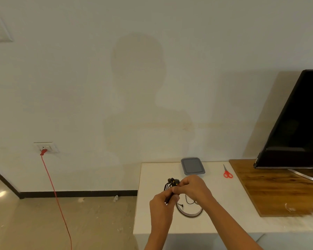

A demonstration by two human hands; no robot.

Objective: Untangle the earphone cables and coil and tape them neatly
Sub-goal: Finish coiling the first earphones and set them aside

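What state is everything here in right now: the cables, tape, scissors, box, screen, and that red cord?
Earphone cables: bunched, held by both hands.
Left hand: grips the bundle's lower part.
Right hand: pinches the bundle higher up.
Tape roll: lying flat on the table, untouched.
Scissors: closed, lying flat.
Grey box: lid on.
Screen: dark.
Red cord: plugged into the wall socket.
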